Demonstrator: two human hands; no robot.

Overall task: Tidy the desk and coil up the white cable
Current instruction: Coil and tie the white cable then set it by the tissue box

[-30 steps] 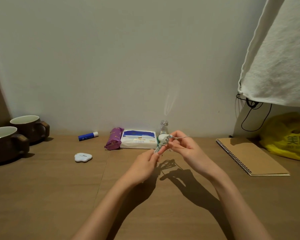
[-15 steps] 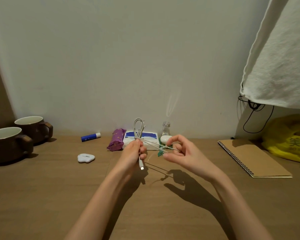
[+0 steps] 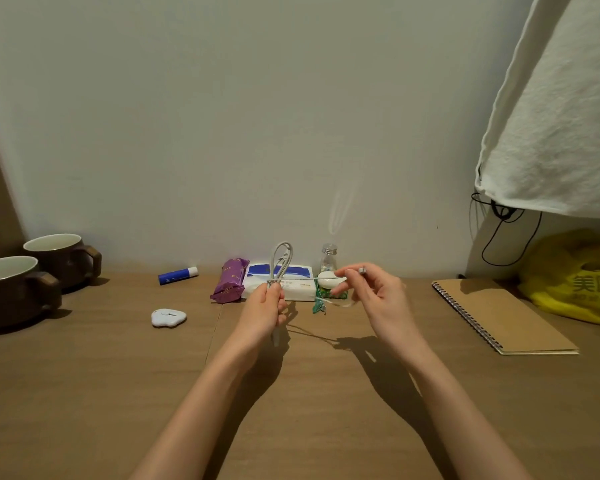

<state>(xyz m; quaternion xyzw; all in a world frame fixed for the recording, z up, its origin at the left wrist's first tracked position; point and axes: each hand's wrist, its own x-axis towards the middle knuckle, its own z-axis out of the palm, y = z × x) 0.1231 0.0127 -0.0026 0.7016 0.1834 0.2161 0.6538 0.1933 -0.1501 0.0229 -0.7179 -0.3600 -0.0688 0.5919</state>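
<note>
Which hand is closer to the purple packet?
Left. The left hand is just right of the purple packet; the right hand is farther right. Both hold the white cable.

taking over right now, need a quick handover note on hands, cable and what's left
Hands: the left hand grips the folded loops of the white cable above the desk; the right hand pinches its free end, strand stretched between them.
Done: a few loops gathered.
Left: wind in the last strand and set the coil down; mugs, glue stick and notebook not yet tidied.
</note>
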